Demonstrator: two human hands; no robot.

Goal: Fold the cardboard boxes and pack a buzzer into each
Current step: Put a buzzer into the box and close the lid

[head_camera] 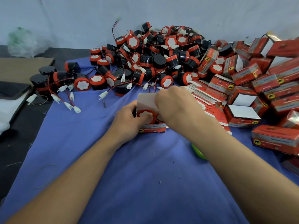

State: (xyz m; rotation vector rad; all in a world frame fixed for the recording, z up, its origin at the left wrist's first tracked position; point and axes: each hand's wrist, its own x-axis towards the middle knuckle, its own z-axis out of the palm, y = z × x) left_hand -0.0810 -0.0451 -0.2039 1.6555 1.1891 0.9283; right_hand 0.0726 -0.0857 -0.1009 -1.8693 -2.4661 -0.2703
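Buzzer [144, 115] sits face-up in the open red box [152, 128] under both hands, the left hand [127, 121] curled round its left wall, thumb on the buzzer, the right hand [176, 107] dipping bent fingers inside, grasp hidden, lid flap [146, 101] upright behind.

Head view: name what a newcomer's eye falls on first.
A tangled heap of red-and-black buzzers fills the back of the blue cloth, with red boxes piled along the right. At the centre the left grip holds an open box with a buzzer inside, the right grip over its raised flap.
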